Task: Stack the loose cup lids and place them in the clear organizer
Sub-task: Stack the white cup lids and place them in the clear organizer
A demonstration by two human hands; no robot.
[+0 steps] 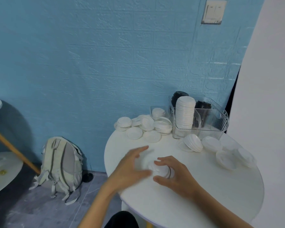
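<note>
The right hand [173, 174] curls fingers and thumb around a short stack of lids [160, 170] on the round table [204, 195]; the left hand [132, 165], fingers spread, presses its side. Loose lids [145, 127] lie beyond, beside the clear organizer [209, 122] holding a tall lid stack [184, 112].

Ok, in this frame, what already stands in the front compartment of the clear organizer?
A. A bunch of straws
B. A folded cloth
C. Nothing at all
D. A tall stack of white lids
D: a tall stack of white lids stands upright in the front compartment of the clear organizer, with black lids behind it.
</note>
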